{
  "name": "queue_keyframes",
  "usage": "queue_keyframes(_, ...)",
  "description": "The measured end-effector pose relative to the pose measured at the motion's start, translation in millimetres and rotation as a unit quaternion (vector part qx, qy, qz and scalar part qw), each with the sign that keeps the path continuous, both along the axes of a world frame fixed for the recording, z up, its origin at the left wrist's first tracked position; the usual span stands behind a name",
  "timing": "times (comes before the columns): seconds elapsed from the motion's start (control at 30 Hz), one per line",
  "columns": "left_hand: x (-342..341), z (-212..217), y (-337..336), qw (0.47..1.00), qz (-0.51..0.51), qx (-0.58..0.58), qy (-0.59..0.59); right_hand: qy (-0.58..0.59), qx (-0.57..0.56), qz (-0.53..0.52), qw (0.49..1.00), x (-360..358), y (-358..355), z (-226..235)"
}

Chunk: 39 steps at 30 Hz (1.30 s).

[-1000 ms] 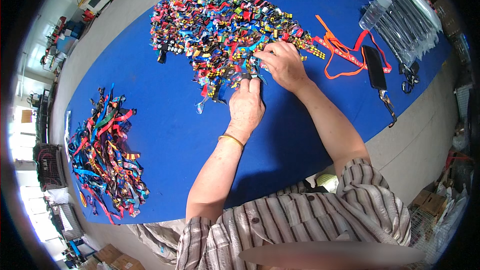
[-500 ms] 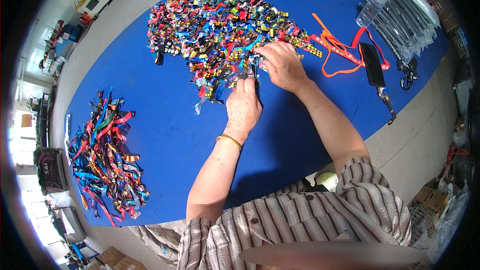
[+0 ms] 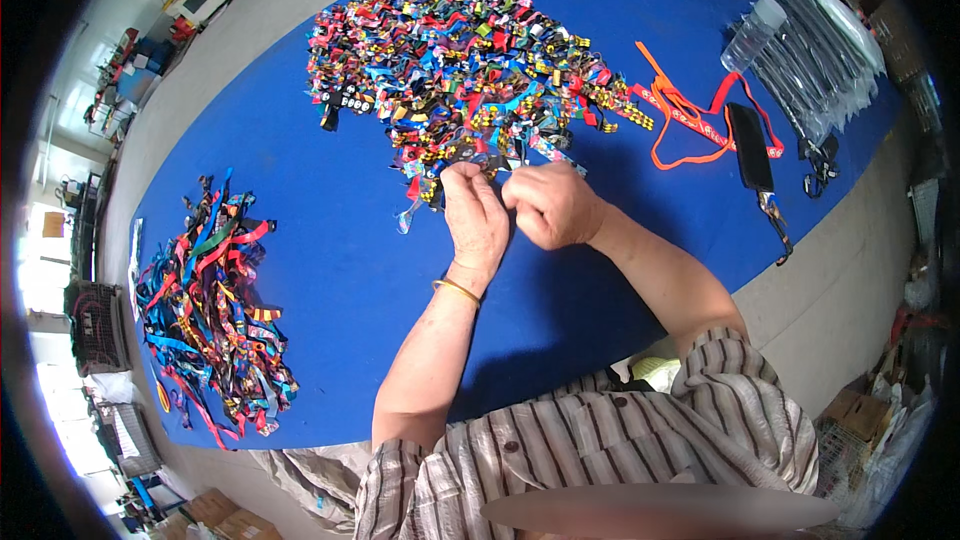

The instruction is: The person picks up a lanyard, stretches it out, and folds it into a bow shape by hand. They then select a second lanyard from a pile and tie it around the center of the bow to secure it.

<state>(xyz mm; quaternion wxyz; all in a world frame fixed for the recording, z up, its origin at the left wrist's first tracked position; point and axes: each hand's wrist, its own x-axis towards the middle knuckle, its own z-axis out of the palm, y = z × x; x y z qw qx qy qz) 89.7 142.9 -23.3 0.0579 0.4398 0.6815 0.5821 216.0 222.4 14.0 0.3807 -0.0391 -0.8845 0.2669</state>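
A large heap of short, folded, multicoloured ribbon pieces (image 3: 450, 50) spreads over the far middle of the blue table (image 3: 350, 290). At its near edge, my left hand (image 3: 474, 215) is closed, fingers bent in a pinch; a dark patterned ribbon piece (image 3: 468, 153) shows just past the fingertips. Close beside it on the right, my right hand (image 3: 556, 205) is curled, thumb and fingers together. Whatever sits between the fingers of either hand is too small or too covered to make out. A light patterned strip (image 3: 548, 146) lies just beyond my right hand.
Longer ribbon strips (image 3: 215, 315) lie piled at the left. To the right are an orange-red lanyard (image 3: 672, 105), a black phone (image 3: 748, 147) with a strap, a clear plastic bottle (image 3: 752, 35) and a stack of plastic-wrapped dark items (image 3: 815, 55).
My right hand has drawn back from the heap toward me, its fingers curling in. My left hand has turned and bent its fingers, staying near the heap's edge. The view has shifted slightly.
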Motion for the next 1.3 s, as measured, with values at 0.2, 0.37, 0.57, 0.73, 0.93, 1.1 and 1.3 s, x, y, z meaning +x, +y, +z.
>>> queue_keyframes(0.2, -1.5, 8.9, -5.5, 1.000, 0.000, 0.020, -0.014, -0.017, -0.030, 0.044, 0.998, -3.2, -7.6, -3.3)
queue_keyframes(0.37, -2.7, -0.8, -2.6, 0.999, -0.030, -0.001, -0.032, -0.031, -0.044, 0.041, 0.998, -2.2, -7.2, -2.9)
queue_keyframes(0.57, -1.2, 2.0, -3.1, 0.999, -0.020, 0.032, -0.004, -0.054, -0.056, 0.036, 0.996, -2.7, -6.2, -6.9)
queue_keyframes(0.73, 0.2, 5.3, -5.0, 0.999, -0.026, 0.034, 0.001, -0.054, -0.062, 0.053, 0.995, -2.4, -8.1, -1.7)
queue_keyframes(0.93, 0.6, 6.2, -6.0, 0.999, -0.043, 0.021, 0.007, -0.090, -0.068, 0.045, 0.993, -3.5, -7.0, -10.3)
queue_keyframes(1.1, -0.2, 5.0, -4.0, 0.999, -0.039, 0.029, 0.010, -0.099, -0.071, 0.043, 0.992, -4.9, -8.1, -6.3)
queue_keyframes(1.3, -3.7, 6.1, -7.8, 0.999, -0.039, 0.003, -0.013, -0.124, -0.101, 0.045, 0.986, -8.3, -11.0, -4.6)
